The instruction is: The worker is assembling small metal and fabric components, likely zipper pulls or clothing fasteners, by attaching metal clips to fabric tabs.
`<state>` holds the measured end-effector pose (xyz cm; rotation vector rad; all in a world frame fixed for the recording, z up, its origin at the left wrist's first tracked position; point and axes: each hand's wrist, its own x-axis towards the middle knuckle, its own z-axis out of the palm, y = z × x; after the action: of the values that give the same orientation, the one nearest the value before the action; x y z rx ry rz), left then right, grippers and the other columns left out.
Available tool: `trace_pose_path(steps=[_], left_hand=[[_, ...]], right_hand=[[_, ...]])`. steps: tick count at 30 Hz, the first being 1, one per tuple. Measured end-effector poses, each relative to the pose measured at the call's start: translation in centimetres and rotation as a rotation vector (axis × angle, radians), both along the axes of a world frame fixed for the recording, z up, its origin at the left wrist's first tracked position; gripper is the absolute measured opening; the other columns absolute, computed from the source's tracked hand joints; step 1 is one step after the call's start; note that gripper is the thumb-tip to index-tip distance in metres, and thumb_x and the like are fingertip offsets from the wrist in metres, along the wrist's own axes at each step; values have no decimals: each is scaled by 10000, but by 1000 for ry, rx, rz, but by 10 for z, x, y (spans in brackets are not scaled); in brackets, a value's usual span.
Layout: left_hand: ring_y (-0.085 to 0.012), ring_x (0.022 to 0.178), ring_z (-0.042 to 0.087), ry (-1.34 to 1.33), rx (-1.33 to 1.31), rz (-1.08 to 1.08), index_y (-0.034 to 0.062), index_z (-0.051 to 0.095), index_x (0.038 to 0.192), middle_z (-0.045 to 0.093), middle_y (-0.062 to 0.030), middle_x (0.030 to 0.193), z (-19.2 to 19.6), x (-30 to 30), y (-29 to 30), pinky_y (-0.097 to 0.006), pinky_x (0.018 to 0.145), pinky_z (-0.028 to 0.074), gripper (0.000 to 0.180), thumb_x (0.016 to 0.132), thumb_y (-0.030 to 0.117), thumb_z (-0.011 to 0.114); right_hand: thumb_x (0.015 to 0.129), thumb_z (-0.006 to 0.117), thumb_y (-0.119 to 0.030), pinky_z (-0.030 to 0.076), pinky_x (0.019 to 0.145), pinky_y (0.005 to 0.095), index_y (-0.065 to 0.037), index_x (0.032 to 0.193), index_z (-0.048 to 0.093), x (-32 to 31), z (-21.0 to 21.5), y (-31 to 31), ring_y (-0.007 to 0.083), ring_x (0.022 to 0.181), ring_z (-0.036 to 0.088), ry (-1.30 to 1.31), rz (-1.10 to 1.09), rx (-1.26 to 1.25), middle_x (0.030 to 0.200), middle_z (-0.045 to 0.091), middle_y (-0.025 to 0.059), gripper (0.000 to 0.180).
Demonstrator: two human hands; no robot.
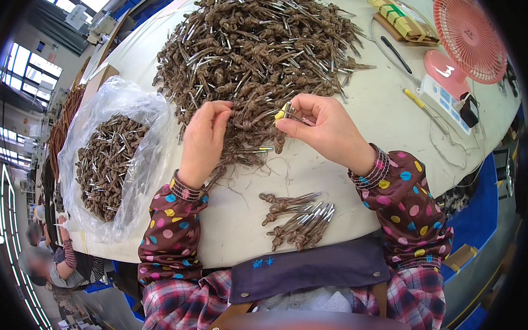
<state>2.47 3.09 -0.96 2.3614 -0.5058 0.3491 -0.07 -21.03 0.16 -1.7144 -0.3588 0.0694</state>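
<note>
A large heap of brown knotted cords [250, 54] with silvery metal tips lies in front of me. At its near edge, my right hand [332, 132] pinches a knotted cord [280, 143] that hangs from the fingers, metal tips upward. Something small and yellow [281, 114] shows at those fingertips; its kind is unclear. My left hand [202, 142] is closed at the heap's near left edge, thumb and forefinger together; whatever they hold is too small or hidden. Between my forearms lies a small group of knotted cords [300, 221], tips pointing away to the right.
A clear plastic bag [152, 111] with more knotted cords stands at the left. On the right of the white table [370, 110] are a pink fan [469, 35], a power strip [443, 104], a black pen [396, 53], a yellow-handled tool [414, 97] and a wrapped packet [405, 21].
</note>
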Motion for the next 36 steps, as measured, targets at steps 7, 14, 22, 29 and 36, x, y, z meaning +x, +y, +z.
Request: trace_pose_path(steps=[7,14,22,29,36], left_hand=[[-179,914,576,153,-54,-371,42,480,1298,542,-125,1227,29,-22,-18,-296,810,480,495,826,5,625],[-166,727,641,323,-164,-371,15,611,1144,675,-102,912,11,-30,-26,-271,670,509,327,831,80,681],[-103,728,642,418,-232,-319,-3,678,923,684,-63,826,5,-24,-21,-234,654,516,117,843,82,679],[-110,758,653,379,-254,-446,15,676,906,683,-61,842,3,-23,-20,-237,669,519,74,848,60,667],[-152,774,667,201,-294,-519,24,541,971,693,-86,893,-19,-28,-21,-261,691,524,68,916,53,569]], right_hand=[[833,685,-167,330,511,222,-1,816,615,4,-8,-3,29,583,395,60,110,72,612,484,-41,181],[885,654,-180,345,539,175,-19,934,621,3,-3,-4,-6,649,414,142,231,43,728,516,-75,171],[890,648,-200,301,485,174,-36,982,639,6,-16,-4,-9,586,376,133,214,220,687,497,-92,188],[893,644,-210,225,452,182,-75,1013,628,3,-8,-10,1,514,305,429,271,299,633,426,-105,181],[902,634,-185,297,501,161,-61,1054,627,4,-8,-6,-13,587,376,290,349,279,688,483,-81,196]])
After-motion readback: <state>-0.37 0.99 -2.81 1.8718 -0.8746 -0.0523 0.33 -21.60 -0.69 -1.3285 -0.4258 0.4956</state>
